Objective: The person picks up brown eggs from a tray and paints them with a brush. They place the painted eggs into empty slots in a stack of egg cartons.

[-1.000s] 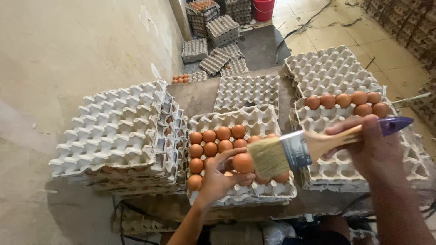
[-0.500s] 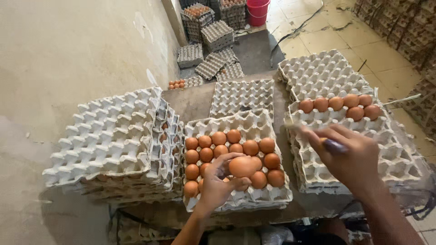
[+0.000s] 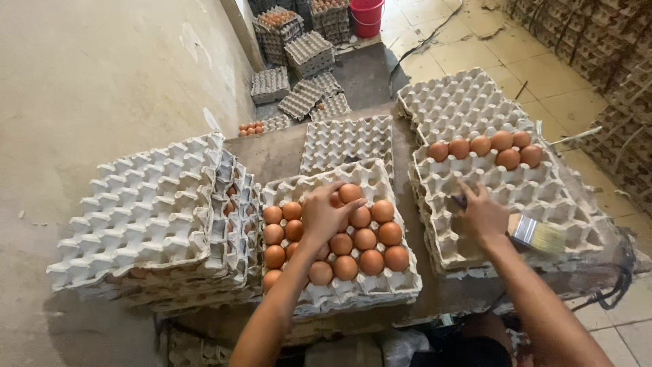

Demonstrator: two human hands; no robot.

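Nearest, the right hand grips a paintbrush, bristles trailing over the right-hand tray. The left hand lies fingers down on brown eggs in the middle tray (whether it grips one is unclear). It looks like an egg being seated; the next move calls for a gentle touch. Further off, a row of eggs and stacked empty trays.
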